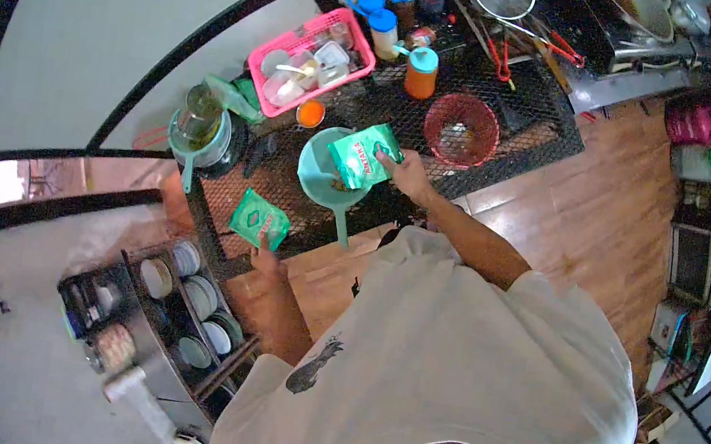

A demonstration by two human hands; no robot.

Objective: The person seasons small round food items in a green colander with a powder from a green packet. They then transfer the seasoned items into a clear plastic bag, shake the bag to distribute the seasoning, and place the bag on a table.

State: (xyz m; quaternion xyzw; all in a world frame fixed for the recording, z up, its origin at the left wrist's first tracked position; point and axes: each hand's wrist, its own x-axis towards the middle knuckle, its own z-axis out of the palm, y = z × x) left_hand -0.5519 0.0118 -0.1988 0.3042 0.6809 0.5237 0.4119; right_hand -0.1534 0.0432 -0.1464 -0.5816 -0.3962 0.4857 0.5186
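Note:
My right hand [410, 176] grips the edge of a green food packet [366, 154], which is tilted over a pale turquoise plastic pan with a handle [314, 181]. A little dark matter shows inside the pan, partly hidden by the packet. In my left hand [268, 262] is a second green packet [258, 219], held by its lower edge above the corner of the mesh-topped counter [221, 211]. Both packets bear printed writing. Whether either packet is cut or torn cannot be made out.
A pink basket [363, 49] of small containers, an orange-filled cup [310, 114], lidded jars [421, 73] and a red colander [440, 106] stand beyond the pan. Another turquoise handled vessel [191, 158] sits at the left. A dish rack [174, 312] with plates is near my left arm.

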